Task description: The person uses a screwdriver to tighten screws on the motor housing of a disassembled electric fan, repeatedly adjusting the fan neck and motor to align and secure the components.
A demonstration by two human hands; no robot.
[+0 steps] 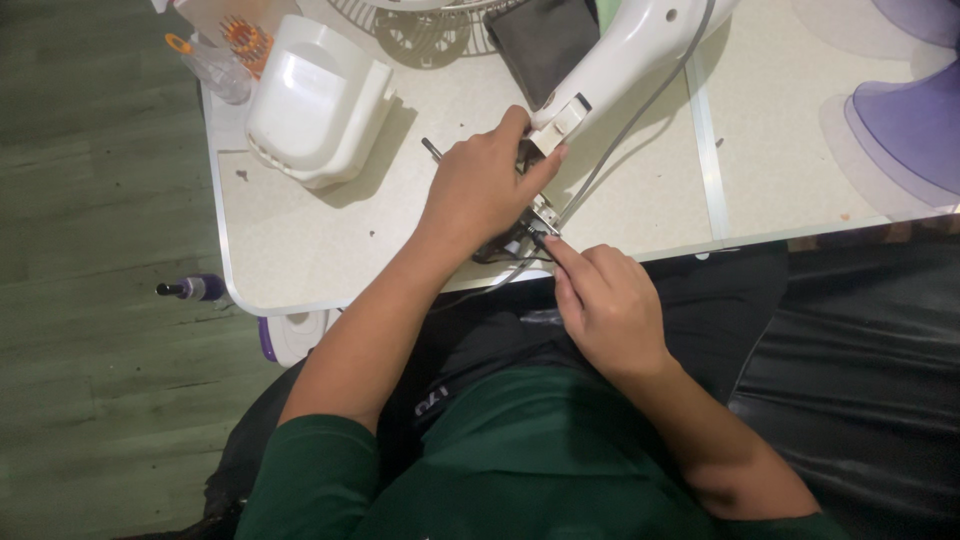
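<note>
We look down on a pale table (330, 240) set over a dark green plank floor, and we sit right at its near edge. Our left hand (485, 190) is clamped over a small dark motor part (520, 235) near the table's front edge, thumb and fingers wrapped round it, the fingertips up against the end of a long white fan neck (620, 60) that slants away to the upper right. Our right hand (605, 305) comes in from below, fingers pinched together at the metal bracket on that same part; what they pinch is too small to tell. A grey cable (640, 110) runs from the part up along the neck. To the left sits a white plastic housing (315, 100), beside a small clear bottle (215, 65). Purple fan blades (905, 130) lie far right.
</note>
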